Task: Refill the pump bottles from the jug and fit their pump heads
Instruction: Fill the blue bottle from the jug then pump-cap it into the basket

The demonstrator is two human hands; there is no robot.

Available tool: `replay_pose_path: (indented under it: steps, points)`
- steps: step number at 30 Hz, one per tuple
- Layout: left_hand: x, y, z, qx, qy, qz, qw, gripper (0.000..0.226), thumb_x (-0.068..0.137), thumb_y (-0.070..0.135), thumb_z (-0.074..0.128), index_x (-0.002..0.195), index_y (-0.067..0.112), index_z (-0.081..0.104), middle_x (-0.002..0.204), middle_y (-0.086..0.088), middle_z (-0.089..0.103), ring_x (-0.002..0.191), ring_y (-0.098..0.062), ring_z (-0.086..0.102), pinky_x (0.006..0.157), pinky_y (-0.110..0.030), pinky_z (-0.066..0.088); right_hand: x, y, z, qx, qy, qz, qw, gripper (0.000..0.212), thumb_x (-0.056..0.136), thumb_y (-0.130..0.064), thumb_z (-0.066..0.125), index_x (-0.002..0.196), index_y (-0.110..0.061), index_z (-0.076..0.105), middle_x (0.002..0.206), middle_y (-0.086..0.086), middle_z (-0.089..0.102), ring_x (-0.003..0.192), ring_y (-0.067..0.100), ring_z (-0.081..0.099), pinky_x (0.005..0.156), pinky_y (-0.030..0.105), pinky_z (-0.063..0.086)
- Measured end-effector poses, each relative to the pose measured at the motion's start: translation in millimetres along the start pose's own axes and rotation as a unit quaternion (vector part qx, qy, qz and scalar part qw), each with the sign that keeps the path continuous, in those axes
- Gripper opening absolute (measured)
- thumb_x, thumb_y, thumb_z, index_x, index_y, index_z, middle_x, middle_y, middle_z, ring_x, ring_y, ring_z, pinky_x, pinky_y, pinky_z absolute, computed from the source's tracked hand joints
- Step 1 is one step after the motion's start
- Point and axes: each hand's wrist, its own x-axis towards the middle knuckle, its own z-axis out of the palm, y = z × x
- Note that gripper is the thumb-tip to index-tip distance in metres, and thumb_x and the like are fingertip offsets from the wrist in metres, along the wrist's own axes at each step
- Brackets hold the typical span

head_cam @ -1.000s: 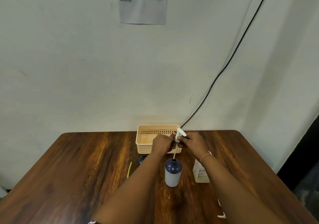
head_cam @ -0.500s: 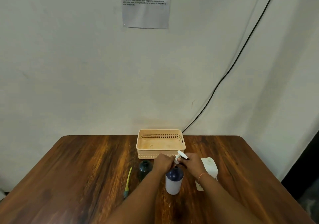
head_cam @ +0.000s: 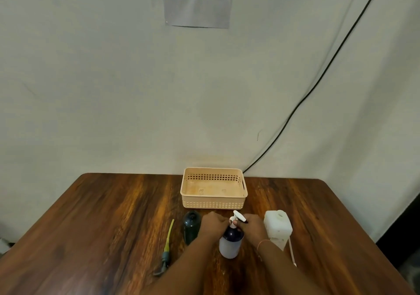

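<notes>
- The white bottle (head_cam: 231,243) stands near the middle of the desk (head_cam: 113,215), a little toward 6 o'clock, with the white pump head (head_cam: 237,217) on its neck.
- The right hand (head_cam: 254,226) has its fingers closed round the pump head. The fingers of the left hand (head_cam: 211,223) are curled at the bottle neck. I judge that they grip it, though the contact is partly hidden.
- Both hands work high at the neck and nothing holds the base. A strong twist could tip the bottle toward 3 o'clock, where the jug (head_cam: 277,225) stands near with its mouth open, and then I would fear a spill.
- I cannot tell if the collar sits level. If it starts tilted, the thread may cross, and the pump would feel tight but leak later.
- The dark bottle (head_cam: 192,226) stands just beside the left wrist, at 9 o'clock from the white bottle, with no pump on it. A careless move of the forearm could knock it over.
- The green pump head (head_cam: 167,249) lies at 8 o'clock, its tube pointing toward 12. An elbow could sweep it off the desk.
- The basket (head_cam: 213,201) at 12 o'clock is apart from the hands, so I expect no trouble there.
</notes>
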Motion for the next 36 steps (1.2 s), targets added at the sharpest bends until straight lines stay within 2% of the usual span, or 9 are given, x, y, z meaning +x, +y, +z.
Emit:
replay_pose_path:
  steps: [3,7,11,16,20,24,26,31,36]
  points:
    - [0,-7,1,0.037,-0.030,0.060,0.997,0.034,0.090,0.011,0.051,0.120,0.014,0.065,0.118,-0.011,0.068,0.108,-0.023,0.062,0.085,-0.024,0.044,0,1,3,0.007,-0.008,-0.006,1.000,0.023,0.084,-0.014,0.065,0.102,0.000,0.069,0.104,0.020,0.070,0.092,0.026,0.064,0.079,0.031,0.049]
    - [-2,-10,12,0.148,-0.023,0.057,0.987,0.034,0.094,0.021,0.049,0.125,0.017,0.058,0.125,-0.009,0.063,0.114,-0.024,0.057,0.096,-0.028,0.042,0,4,7,0.013,-0.037,-0.025,0.999,0.030,0.083,-0.011,0.067,0.112,-0.004,0.066,0.116,0.016,0.066,0.111,0.029,0.058,0.093,0.033,0.046]
    - [-1,-14,22,0.154,-0.010,0.038,0.987,0.036,0.099,0.023,0.039,0.133,0.016,0.049,0.132,-0.007,0.057,0.120,-0.024,0.053,0.101,-0.026,0.039,-1,2,9,0.017,-0.005,-0.002,1.000,0.030,0.077,-0.009,0.072,0.106,-0.005,0.069,0.110,0.013,0.068,0.107,0.027,0.060,0.088,0.029,0.046]
    - [0,-16,25,0.137,0.020,0.050,0.989,0.034,0.096,0.021,0.045,0.127,0.018,0.056,0.126,-0.005,0.062,0.116,-0.022,0.057,0.097,-0.025,0.041,-3,5,9,0.010,0.042,0.007,0.999,0.030,0.062,-0.007,0.080,0.069,-0.018,0.053,0.081,0.009,0.064,0.081,0.024,0.057,0.074,0.034,0.049]
    - [4,-18,26,0.153,0.022,0.062,0.986,0.035,0.096,0.026,0.043,0.130,0.024,0.054,0.128,-0.002,0.061,0.117,-0.020,0.056,0.098,-0.026,0.041,-1,6,13,0.011,0.017,-0.031,0.999,0.038,0.076,-0.004,0.067,0.112,-0.014,0.063,0.107,0.010,0.068,0.103,0.025,0.060,0.092,0.034,0.049]
    - [7,-19,27,0.179,0.010,0.066,0.982,0.040,0.098,0.026,0.041,0.137,0.023,0.046,0.131,-0.005,0.058,0.118,-0.024,0.055,0.099,-0.028,0.041,-2,3,10,0.013,0.022,-0.011,1.000,0.022,0.069,-0.004,0.075,0.090,-0.011,0.071,0.095,0.011,0.070,0.094,0.024,0.061,0.078,0.028,0.047]
    - [8,-20,28,0.185,0.016,0.069,0.980,0.042,0.098,0.025,0.042,0.139,0.023,0.044,0.132,-0.006,0.058,0.118,-0.024,0.055,0.099,-0.028,0.042,-2,3,8,0.008,0.025,0.000,1.000,0.030,0.060,-0.008,0.082,0.071,-0.018,0.056,0.081,0.007,0.064,0.083,0.022,0.058,0.065,0.023,0.044]
    - [11,-23,31,0.175,0.028,0.074,0.981,0.036,0.098,0.024,0.041,0.132,0.022,0.052,0.125,-0.007,0.062,0.113,-0.024,0.058,0.094,-0.027,0.043,-1,5,12,-0.009,0.005,-0.016,1.000,0.030,0.077,-0.006,0.066,0.106,-0.011,0.063,0.104,0.008,0.067,0.099,0.022,0.057,0.090,0.031,0.047]
    - [13,-21,31,0.190,0.012,0.065,0.980,0.038,0.098,0.024,0.042,0.135,0.021,0.047,0.128,-0.008,0.059,0.115,-0.025,0.057,0.097,-0.028,0.044,-2,-1,11,-0.009,0.023,0.017,1.000,0.027,0.071,-0.013,0.075,0.095,-0.008,0.064,0.101,0.015,0.067,0.100,0.029,0.061,0.083,0.032,0.046]
